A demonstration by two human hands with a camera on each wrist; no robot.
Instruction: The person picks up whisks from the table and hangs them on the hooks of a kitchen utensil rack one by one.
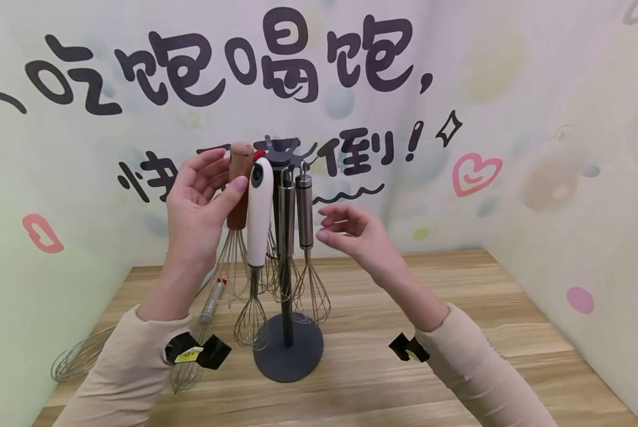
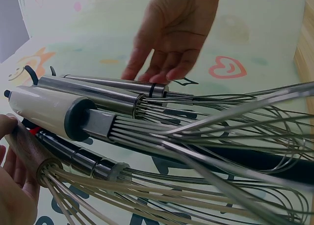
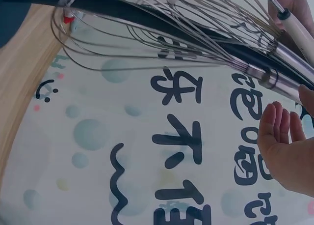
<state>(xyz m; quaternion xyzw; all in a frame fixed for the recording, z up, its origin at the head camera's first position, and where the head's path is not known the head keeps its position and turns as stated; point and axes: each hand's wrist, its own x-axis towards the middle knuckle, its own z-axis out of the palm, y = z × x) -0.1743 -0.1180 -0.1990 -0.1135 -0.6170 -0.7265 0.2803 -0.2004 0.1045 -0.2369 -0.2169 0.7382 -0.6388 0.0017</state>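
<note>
Stand [image 1: 289, 363]: one, on tabletop [image 1: 404, 373]
At stand: five; one wooden-handled whisk [image 1: 238, 207], one white-handled whisk [image 1: 258, 225], two steel-handled whisks [image 1: 305, 213], one dark-handled whisk [image 2: 81, 157]
Left hand [image 1: 196, 210]: pinching wooden-handled whisk's handle
Right hand [image 1: 367, 240]: released, just beside steel-handled whisks
Loose whisks [image 1: 211, 303]: two, tabletop's left side

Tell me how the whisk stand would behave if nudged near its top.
The stand might rock or tip, as its pole is tall and thin and whisks hang high. Its wide, flat base should resist somewhat. The steel whisks would likely swing, hanging by end loops.
</note>
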